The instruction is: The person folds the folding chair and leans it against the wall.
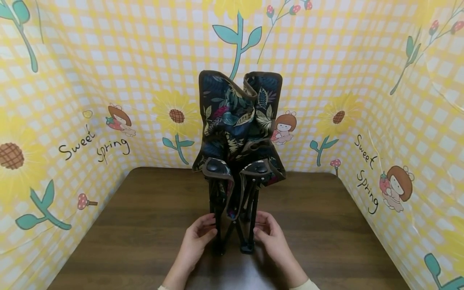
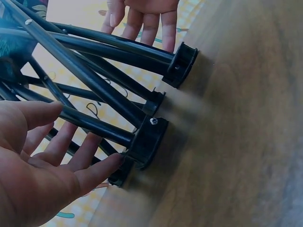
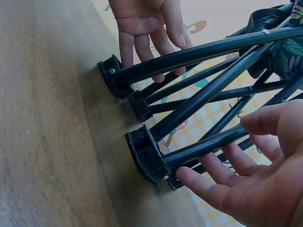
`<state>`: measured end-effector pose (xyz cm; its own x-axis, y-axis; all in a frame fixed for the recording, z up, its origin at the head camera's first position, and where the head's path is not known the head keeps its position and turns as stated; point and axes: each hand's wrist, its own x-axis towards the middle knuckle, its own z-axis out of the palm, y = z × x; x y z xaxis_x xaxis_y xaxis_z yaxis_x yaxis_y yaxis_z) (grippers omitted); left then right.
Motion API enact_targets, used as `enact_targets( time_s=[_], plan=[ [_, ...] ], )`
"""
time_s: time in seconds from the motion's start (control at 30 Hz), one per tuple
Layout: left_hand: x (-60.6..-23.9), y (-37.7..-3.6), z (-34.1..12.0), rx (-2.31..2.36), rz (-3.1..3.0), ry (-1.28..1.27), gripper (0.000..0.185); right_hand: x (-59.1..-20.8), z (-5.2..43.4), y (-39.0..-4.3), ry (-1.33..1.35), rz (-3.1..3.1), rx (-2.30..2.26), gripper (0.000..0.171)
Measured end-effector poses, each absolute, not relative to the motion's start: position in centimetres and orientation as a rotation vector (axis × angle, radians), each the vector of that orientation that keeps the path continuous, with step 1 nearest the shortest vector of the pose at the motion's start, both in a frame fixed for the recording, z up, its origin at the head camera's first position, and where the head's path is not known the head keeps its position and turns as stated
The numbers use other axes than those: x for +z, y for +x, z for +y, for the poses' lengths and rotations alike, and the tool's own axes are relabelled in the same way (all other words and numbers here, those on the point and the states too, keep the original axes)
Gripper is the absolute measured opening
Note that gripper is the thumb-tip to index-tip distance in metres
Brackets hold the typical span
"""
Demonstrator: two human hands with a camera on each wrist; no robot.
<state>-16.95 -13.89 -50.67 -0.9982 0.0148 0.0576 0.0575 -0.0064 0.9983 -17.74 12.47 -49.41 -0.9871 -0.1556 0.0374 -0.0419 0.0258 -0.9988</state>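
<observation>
A partly folded camping chair (image 1: pixel 236 117) stands upright on the table, its dark leaf-print fabric bunched above black tube legs. Low on its left side, my left hand (image 1: pixel 194 238) holds a leg; the left wrist view shows the thumb on the near side of the tube (image 2: pixel 102 128) and the fingers behind it. My right hand (image 1: pixel 274 237) grips the opposite leg in the same way, with thumb and fingers around the tube (image 3: pixel 208 145). Black plastic feet (image 3: pixel 146 153) join the legs at the bottom, near the tabletop. Fabric hides the upper frame in the head view.
The dark wooden table (image 1: pixel 145 225) spreads out on both sides of the chair. Behind it and along both sides hangs a yellow checked cloth (image 1: pixel 145 72) printed with sunflowers and cartoon figures.
</observation>
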Motion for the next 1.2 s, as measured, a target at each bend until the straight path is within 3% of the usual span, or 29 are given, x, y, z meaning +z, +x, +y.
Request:
enact_targets(
  time_s=[1.2],
  plan=[
    [-51.4, -17.5, -12.7, -2.137, -2.109, -0.067, 0.032, -50.1, 11.0, -17.9, -0.115, 2.35, -2.183, 0.034]
  ],
)
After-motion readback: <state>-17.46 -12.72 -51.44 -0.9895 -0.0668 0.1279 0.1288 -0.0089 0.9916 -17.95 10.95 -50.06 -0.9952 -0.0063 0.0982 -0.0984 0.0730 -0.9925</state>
